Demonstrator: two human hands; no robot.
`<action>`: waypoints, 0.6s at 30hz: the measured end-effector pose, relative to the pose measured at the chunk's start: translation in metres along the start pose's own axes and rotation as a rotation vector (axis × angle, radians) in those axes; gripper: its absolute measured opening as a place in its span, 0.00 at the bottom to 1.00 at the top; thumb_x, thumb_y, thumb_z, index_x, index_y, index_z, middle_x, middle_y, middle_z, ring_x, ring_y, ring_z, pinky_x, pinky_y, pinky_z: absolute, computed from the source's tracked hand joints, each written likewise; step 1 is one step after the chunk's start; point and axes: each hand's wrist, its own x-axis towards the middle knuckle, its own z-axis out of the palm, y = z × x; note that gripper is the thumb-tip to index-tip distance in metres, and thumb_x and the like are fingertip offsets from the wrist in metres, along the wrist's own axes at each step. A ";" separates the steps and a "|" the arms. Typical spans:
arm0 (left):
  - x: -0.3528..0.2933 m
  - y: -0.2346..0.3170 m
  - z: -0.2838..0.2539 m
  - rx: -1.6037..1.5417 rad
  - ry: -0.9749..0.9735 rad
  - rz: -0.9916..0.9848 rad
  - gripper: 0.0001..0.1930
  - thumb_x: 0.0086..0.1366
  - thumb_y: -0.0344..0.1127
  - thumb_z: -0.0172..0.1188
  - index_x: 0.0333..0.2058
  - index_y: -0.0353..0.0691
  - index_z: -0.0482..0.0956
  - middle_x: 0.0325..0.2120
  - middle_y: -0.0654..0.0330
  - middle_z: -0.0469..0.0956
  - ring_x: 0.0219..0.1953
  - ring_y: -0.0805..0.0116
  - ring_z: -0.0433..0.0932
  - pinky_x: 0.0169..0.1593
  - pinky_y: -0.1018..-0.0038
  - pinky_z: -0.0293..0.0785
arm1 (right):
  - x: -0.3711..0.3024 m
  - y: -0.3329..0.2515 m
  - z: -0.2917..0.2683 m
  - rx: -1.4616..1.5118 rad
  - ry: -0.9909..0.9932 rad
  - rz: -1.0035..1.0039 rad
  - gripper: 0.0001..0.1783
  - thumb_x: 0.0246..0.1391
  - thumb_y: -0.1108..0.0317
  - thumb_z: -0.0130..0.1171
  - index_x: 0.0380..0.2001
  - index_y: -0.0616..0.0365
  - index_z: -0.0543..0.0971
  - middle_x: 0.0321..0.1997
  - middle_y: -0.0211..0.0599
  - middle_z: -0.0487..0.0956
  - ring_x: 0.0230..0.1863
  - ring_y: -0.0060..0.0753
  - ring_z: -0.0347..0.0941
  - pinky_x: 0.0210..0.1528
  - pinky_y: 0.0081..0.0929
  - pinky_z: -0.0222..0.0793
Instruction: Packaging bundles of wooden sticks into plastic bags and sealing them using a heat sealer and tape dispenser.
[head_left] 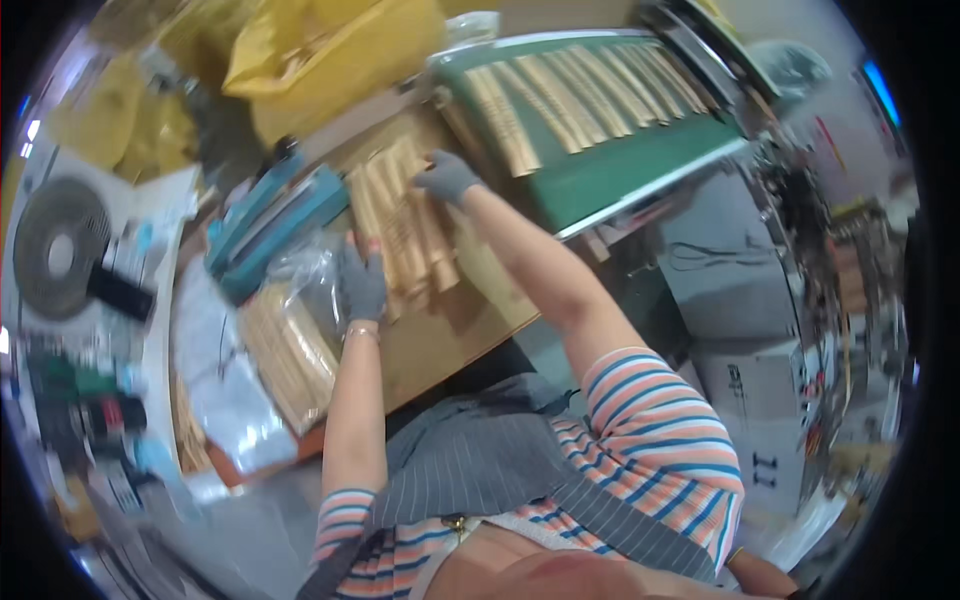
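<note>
A pile of long, narrow tan bundles [400, 225], which look like wooden sticks, lies on a brown board [440, 345] in front of me. My left hand [361, 283], in a grey glove with bare fingertips, rests along the pile's left side, its fingers stretched out and apart. At the pile's far right end, my right hand [447, 178], also gloved, has its fingers curled on the end of a bundle; its grip is partly hidden. Beside my left hand lies a clear plastic bag [305, 270] and a flat plastic-wrapped pack of sticks [290, 350].
A green conveyor belt [620, 175] at the far right carries a row of similar tan bundles [590, 95]. Left of the pile stands a teal bag sealer [275, 225]. A yellow bag-lined bin [340, 65] is behind, a grey fan [62, 248] at the far left.
</note>
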 end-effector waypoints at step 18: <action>0.001 -0.027 0.024 -0.116 -0.042 0.029 0.33 0.62 0.47 0.56 0.57 0.27 0.59 0.54 0.40 0.64 0.57 0.49 0.63 0.60 0.66 0.58 | -0.111 0.032 -0.162 -0.728 0.667 -0.190 0.49 0.52 0.38 0.47 0.64 0.65 0.50 0.66 0.68 0.47 0.68 0.63 0.40 0.67 0.49 0.34</action>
